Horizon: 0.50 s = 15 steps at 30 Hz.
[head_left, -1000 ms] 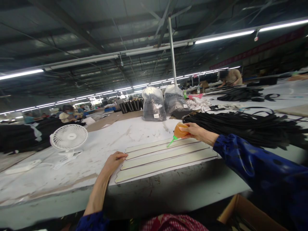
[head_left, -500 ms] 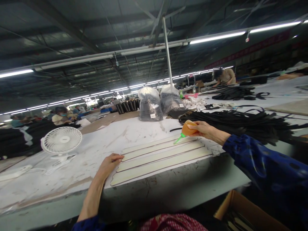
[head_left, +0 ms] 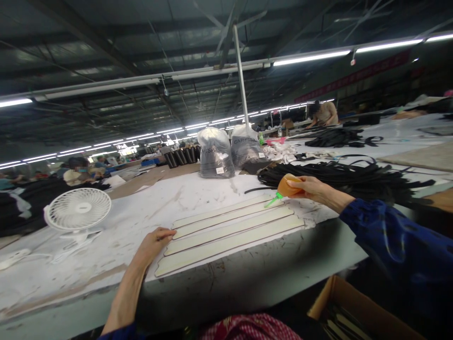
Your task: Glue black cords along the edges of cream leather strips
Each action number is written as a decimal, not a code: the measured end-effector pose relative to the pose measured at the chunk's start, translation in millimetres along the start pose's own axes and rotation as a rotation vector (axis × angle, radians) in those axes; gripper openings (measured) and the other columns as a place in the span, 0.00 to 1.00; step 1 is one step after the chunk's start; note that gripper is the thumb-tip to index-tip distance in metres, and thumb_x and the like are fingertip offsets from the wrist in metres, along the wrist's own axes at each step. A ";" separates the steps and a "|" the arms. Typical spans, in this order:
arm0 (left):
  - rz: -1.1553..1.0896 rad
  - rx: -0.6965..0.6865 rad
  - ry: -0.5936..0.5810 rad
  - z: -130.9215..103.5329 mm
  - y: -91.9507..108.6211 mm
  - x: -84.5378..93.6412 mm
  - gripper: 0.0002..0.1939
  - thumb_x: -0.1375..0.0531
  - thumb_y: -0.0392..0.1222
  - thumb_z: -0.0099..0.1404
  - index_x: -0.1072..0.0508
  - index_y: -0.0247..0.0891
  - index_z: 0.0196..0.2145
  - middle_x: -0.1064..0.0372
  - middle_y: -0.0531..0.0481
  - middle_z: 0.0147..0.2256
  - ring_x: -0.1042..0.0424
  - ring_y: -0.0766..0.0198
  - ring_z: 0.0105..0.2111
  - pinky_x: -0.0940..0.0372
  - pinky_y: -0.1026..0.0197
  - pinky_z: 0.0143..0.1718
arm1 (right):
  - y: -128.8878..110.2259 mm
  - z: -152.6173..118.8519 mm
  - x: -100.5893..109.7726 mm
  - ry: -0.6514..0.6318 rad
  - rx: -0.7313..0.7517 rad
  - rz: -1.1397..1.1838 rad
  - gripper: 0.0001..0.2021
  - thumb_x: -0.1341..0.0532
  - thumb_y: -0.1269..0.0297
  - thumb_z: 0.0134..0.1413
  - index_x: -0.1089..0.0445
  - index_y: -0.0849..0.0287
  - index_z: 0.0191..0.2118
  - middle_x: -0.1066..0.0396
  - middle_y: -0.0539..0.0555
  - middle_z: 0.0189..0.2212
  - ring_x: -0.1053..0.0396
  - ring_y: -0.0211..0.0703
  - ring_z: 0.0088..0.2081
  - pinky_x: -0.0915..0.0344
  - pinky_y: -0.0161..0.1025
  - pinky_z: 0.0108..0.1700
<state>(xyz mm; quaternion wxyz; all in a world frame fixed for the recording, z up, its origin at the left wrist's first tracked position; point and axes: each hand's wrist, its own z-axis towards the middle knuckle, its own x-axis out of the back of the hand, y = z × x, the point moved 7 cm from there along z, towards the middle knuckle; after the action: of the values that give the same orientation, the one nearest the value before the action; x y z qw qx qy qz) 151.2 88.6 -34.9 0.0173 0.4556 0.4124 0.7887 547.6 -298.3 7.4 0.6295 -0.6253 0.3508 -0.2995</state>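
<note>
Several long pale strips (head_left: 230, 237) with dark edges lie side by side along the near edge of the white-covered table. My left hand (head_left: 154, 243) has its fingers pressed together at the left end of one of the upper strips. In my right hand (head_left: 313, 188) is an orange squeeze bottle (head_left: 288, 185), tilted down to the left. Its green nozzle (head_left: 272, 200) points at the right part of an upper strip; whether the tip touches it I cannot tell.
A white fan (head_left: 79, 208) stands at the left near a power strip (head_left: 14, 259). Two filled plastic bags (head_left: 216, 153) sit behind the strips. Black straps (head_left: 339, 177) are heaped at the right. Below the table edge is a cardboard box (head_left: 329, 295). A person (head_left: 327, 113) bends over the far right.
My right hand has moved the bottle a little to the right along the strip. My left hand stays at the strip's left end. The whole view has shifted slightly.
</note>
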 end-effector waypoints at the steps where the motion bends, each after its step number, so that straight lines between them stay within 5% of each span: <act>1: -0.003 -0.004 0.002 -0.5 1.2 0.4 0.21 0.39 0.54 0.50 0.21 0.39 0.37 0.28 0.42 0.43 0.31 0.49 0.45 0.39 0.51 0.48 | -0.4 -0.7 3.0 0.008 0.002 -0.002 0.07 0.38 0.71 0.54 0.31 0.64 0.40 0.27 0.59 0.36 0.26 0.43 0.33 0.26 0.36 0.33; 15: -0.029 -0.022 0.044 -3.5 8.8 2.7 0.21 0.38 0.57 0.47 0.20 0.39 0.33 0.26 0.42 0.40 0.29 0.50 0.43 0.35 0.53 0.46 | -3.7 -2.1 58.9 0.140 0.037 -0.029 0.09 0.34 0.70 0.50 0.32 0.61 0.38 0.27 0.57 0.34 0.26 0.44 0.33 0.25 0.35 0.31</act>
<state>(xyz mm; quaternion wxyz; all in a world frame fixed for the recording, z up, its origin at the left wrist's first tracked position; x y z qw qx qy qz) 150.1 81.6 -27.9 0.0246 0.4318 0.4104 0.8028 579.9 -347.7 7.2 0.6105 -0.5962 0.3792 -0.3579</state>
